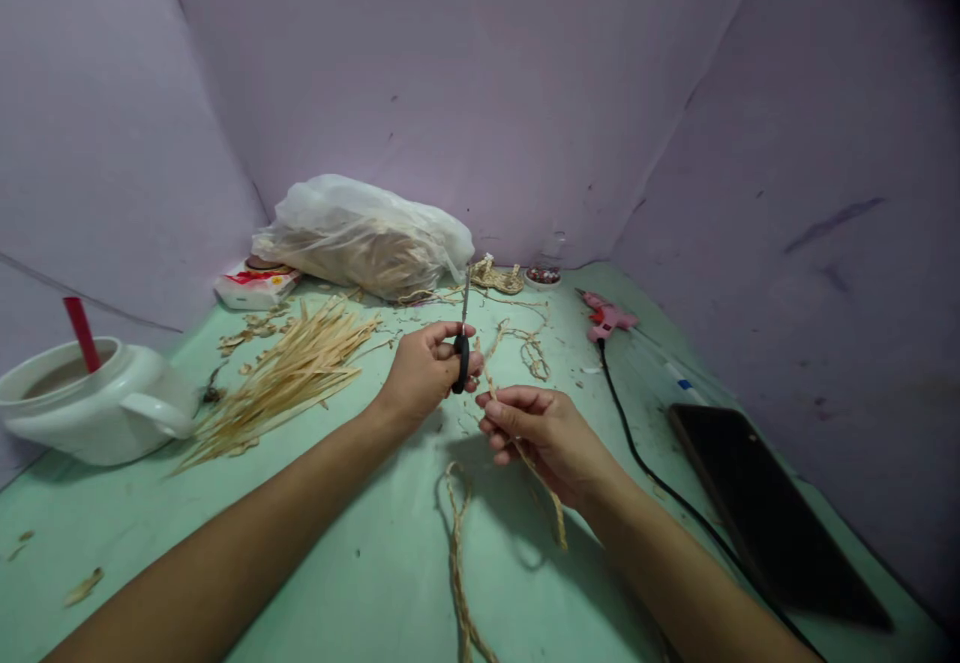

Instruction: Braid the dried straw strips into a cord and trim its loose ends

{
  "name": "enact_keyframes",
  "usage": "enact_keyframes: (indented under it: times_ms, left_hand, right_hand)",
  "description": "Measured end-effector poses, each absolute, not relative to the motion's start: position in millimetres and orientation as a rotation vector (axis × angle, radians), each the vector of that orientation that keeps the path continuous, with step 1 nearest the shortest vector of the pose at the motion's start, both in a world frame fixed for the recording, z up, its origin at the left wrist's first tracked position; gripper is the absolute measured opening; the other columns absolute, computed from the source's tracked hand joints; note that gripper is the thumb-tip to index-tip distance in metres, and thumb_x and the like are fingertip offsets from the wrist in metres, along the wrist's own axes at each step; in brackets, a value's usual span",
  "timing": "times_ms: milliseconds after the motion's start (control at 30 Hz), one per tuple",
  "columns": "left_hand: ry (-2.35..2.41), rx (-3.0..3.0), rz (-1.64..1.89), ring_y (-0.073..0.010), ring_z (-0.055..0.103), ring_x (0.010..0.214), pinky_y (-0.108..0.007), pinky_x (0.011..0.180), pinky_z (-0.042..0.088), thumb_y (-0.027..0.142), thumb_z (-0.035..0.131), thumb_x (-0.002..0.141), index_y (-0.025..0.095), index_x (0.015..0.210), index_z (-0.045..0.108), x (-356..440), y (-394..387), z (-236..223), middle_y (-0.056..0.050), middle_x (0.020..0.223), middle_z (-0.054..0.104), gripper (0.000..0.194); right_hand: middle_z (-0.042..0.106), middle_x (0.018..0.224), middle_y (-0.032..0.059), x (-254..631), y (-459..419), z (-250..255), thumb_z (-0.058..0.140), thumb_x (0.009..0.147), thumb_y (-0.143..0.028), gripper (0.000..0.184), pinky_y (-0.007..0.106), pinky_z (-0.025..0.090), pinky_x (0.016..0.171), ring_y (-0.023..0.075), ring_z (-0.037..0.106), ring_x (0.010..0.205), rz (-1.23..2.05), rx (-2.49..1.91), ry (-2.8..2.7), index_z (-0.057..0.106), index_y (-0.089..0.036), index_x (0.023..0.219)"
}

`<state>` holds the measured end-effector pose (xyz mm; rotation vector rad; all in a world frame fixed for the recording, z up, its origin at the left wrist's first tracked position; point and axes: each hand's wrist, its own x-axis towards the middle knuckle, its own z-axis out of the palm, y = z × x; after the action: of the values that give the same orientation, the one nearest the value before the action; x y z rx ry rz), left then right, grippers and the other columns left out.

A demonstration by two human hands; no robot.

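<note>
My left hand (pixel 429 368) is closed around the black handles of a pair of scissors (pixel 462 355), whose blades point up and away from me. Just to the right, my right hand (pixel 536 433) pinches a tan twisted cord (pixel 551 503) between thumb and fingers. One end of that cord hangs below the hand, and the other runs up past the scissors. On the table in front of me lies another length of twisted cord (pixel 459 563), looped at its far end. Beyond my hands is a loose tangle of thin cord (pixel 534 353).
Dry straw strips (pixel 292 373) lie left, near a white pot (pixel 142 393) with a red handle in it. Behind are a plastic bag (pixel 360 233), a woven piece (pixel 499 278) and a small dish (pixel 543 277). A pink glue gun (pixel 607 318) and dark tablet (pixel 772 503) lie right.
</note>
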<state>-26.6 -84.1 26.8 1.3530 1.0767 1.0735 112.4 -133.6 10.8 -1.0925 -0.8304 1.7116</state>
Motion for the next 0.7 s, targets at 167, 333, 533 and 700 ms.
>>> enact_keyframes:
  times_ms: [167, 333, 533, 700]
  left_hand:
    - [1.223, 2.073, 0.967, -0.0124, 0.056, 0.061, -0.023, 0.057, 0.042, 0.028, 0.059, 0.065, 0.017, 0.098, 0.058, -37, -84, 22, 0.000, 0.068, 0.060, 0.035]
    - [1.283, 2.776, 0.684, -0.0197, 0.059, 0.075, -0.030, 0.064, 0.043, 0.024, 0.050, 0.067, 0.019, 0.114, 0.052, -40, -91, 20, -0.004, 0.085, 0.063, 0.048]
    - [1.340, 2.953, 0.487, -0.0225, 0.059, 0.076, -0.032, 0.062, 0.043, 0.027, 0.046, 0.069, 0.020, 0.122, 0.045, -40, -91, 17, -0.005, 0.088, 0.062, 0.053]
    - [1.308, 2.967, 0.448, -0.0222, 0.059, 0.075, -0.032, 0.062, 0.043, 0.023, 0.046, 0.069, 0.019, 0.123, 0.045, -41, -90, 15, -0.006, 0.087, 0.062, 0.054]
  right_hand:
    - [0.062, 0.051, 0.0010, 122, -122, 12, 0.076, 0.048, -0.021, 0.034, 0.018, 0.043, 0.039, 0.0076, 0.052, 0.040, 1.460, -1.188, -0.672, 0.063, -0.011, 0.078]
    - [0.062, 0.050, 0.0008, 128, -117, 12, 0.073, 0.051, -0.020, 0.027, 0.019, 0.043, 0.040, 0.0079, 0.052, 0.040, 1.298, -1.249, -0.702, 0.063, -0.011, 0.075]
    - [0.059, 0.050, -0.0019, 126, -119, 6, 0.067, 0.057, -0.022, 0.018, 0.019, 0.039, 0.038, 0.0070, 0.049, 0.039, 1.173, -1.275, -0.930, 0.067, -0.012, 0.071]
    - [0.058, 0.049, -0.0023, 125, -121, 10, 0.066, 0.058, -0.023, 0.014, 0.020, 0.042, 0.040, 0.0071, 0.048, 0.039, 1.141, -1.312, -0.954, 0.067, -0.013, 0.067]
